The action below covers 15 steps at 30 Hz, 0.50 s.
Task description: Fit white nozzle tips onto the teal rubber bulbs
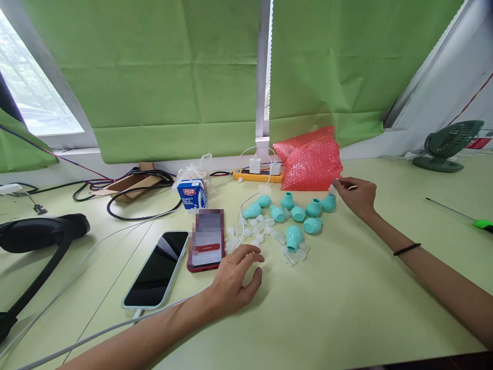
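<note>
My right hand [356,195] pinches a small translucent plastic piece [332,190] at the mouth of an upright teal bulb-shaped piece [328,204]. Whether the plastic sits inside the neck I cannot tell. Several more teal bulbs stand or lie to the left of it, one of them [295,237] tipped with its neck towards me. My left hand [239,277] rests on the table with fingers curved and apart, holding nothing. Just beyond its fingertips lies a scattered heap of clear plastic pieces [259,229], some spreading under the nearest bulb.
A red bubble-wrap bag [310,162] lies behind the bulbs, beside a yellow power strip [246,176]. Two phones, one red-cased [208,252] and one pale-cased [157,272], lie left. Nearby are a blue milk carton [192,194], cables, a green fan [442,146] and a screwdriver [454,210].
</note>
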Available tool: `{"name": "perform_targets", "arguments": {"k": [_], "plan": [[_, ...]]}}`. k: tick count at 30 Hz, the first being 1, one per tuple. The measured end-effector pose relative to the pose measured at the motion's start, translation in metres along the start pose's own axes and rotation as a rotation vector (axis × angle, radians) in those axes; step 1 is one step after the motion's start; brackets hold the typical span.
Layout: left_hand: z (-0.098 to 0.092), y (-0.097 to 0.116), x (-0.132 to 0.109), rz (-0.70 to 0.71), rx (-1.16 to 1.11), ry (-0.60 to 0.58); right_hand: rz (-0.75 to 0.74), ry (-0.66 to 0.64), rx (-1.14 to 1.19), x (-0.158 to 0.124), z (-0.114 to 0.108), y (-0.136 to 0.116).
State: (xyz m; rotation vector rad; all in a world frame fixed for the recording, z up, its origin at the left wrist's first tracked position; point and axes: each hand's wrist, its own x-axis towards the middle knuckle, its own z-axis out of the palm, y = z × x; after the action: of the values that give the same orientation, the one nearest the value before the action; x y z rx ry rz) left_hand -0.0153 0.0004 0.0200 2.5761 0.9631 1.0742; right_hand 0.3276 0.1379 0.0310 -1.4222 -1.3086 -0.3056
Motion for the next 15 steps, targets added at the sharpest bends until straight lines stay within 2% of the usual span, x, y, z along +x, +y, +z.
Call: {"name": "perform_targets", "arguments": {"k": [3, 6, 11, 13, 15], "plan": [[0.001, 0.000, 0.000, -0.001, 0.009, 0.005, -0.021, 0.003, 0.009, 0.000, 0.000, -0.002], [0.001, -0.001, 0.000, -0.004, 0.017, 0.003, -0.085, 0.060, 0.024, -0.001, 0.001, -0.009], [0.001, -0.001, 0.000, -0.003, 0.026, -0.006, -0.295, 0.105, 0.089, -0.015, -0.002, -0.042], [0.001, 0.000, 0.000, -0.002, 0.029, -0.004, -0.417, 0.074, 0.114, -0.029, -0.005, -0.063], [0.001, 0.000, 0.001, -0.001, 0.032, -0.004, -0.547, -0.061, 0.150, -0.046, -0.009, -0.084]]}}
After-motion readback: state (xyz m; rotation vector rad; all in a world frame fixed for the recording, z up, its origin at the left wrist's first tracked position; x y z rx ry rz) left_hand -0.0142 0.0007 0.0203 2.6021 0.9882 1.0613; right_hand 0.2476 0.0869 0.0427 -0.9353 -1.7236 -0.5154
